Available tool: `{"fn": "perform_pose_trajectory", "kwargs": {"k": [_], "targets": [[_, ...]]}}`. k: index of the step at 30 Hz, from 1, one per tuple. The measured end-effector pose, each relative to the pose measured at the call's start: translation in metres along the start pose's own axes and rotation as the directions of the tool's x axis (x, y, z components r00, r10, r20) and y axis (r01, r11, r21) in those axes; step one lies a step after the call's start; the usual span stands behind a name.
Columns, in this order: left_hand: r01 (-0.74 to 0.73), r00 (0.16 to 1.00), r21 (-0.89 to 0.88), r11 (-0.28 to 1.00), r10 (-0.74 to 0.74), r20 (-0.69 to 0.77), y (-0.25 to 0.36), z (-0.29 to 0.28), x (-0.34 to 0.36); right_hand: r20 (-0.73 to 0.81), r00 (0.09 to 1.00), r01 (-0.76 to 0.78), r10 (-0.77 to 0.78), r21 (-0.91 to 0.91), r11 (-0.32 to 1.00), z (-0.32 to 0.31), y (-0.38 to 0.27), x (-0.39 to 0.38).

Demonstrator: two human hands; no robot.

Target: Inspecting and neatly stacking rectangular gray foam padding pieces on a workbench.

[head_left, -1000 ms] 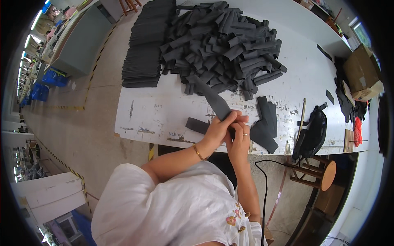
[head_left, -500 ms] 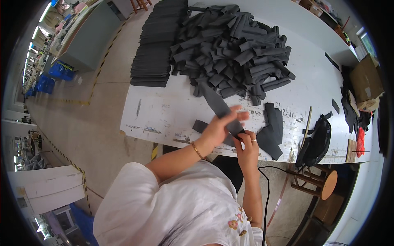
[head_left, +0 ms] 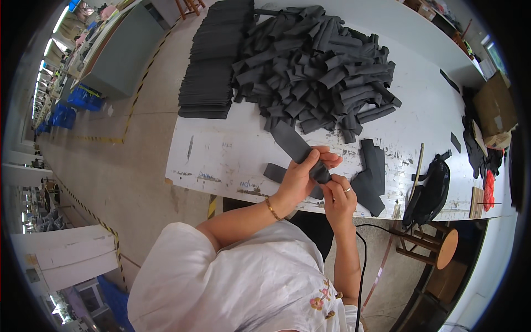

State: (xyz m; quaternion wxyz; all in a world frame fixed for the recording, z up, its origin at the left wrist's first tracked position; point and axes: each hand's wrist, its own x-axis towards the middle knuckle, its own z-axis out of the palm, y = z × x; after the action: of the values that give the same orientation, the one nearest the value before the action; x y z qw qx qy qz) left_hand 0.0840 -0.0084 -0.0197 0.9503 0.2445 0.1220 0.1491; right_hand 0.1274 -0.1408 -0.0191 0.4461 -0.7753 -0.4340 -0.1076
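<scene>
Between my two hands runs a dark grey fabric strip [head_left: 291,141], its far end pointing toward the heap. My left hand [head_left: 298,180] grips it partway along, thumb on top. The fingertips of my right hand [head_left: 339,199], which wears a ring, pinch its near end, where the fabric looks curled. Under my left hand another grey strip [head_left: 275,172] lies on the white table [head_left: 221,157]. Several flat grey pieces [head_left: 369,180] overlap to the right of my right hand. Beyond my hands is a loose heap of grey strips [head_left: 315,69].
A neat stack of grey strips [head_left: 207,66] stands left of the heap. On the right lie a black bag [head_left: 434,185] and a thin stick [head_left: 418,171]. A wooden stool [head_left: 445,249] stands below the table edge, with a black cable [head_left: 363,276] hanging nearby.
My left hand has closed its thumb onto the strip, where it was blurred before. The strip's near end now looks more curled at my right fingertips. The whole view has shifted slightly.
</scene>
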Motion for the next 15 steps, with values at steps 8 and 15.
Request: {"fn": "perform_pose_trajectory", "kwargs": {"k": [8, 15], "targets": [[0.021, 1.0, 0.011, 1.0, -0.021, 0.001, -0.002, -0.002, -0.002, 0.032, 0.999, -0.02, 0.019, 0.025, 0.999, 0.005, 0.002, 0.003], [-0.003, 1.0, -0.011, 1.0, 0.003, -0.019, -0.002, -0.01, 0.01, 0.026, 0.864, -0.469, 0.504, 0.409, 0.783, 0.019, -0.012, 0.006]]}}
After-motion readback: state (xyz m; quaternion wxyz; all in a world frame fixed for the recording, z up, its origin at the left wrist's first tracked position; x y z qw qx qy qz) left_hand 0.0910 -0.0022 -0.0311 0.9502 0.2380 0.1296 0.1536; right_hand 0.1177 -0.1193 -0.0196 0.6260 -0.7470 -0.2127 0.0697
